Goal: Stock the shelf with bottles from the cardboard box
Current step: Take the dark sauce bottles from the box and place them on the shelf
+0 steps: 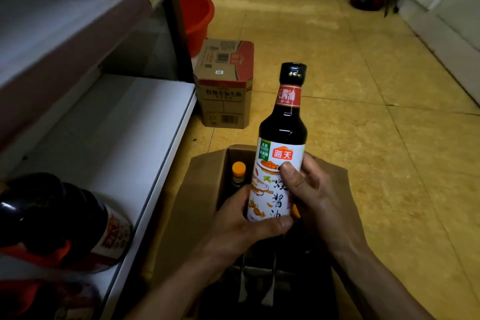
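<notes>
A dark bottle stands on the white lower shelf. Beside it, above the open cardboard box, my left hand wraps the base of an upright soy sauce bottle — my right hand grips its labelled side.

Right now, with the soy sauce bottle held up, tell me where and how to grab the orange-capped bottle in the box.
Take the orange-capped bottle by its neck, just under the cap, coming straight down from above. It stands upright in the far left corner of the cardboard box; only cap and neck show, and the walls likely block a sideways reach.
</notes>
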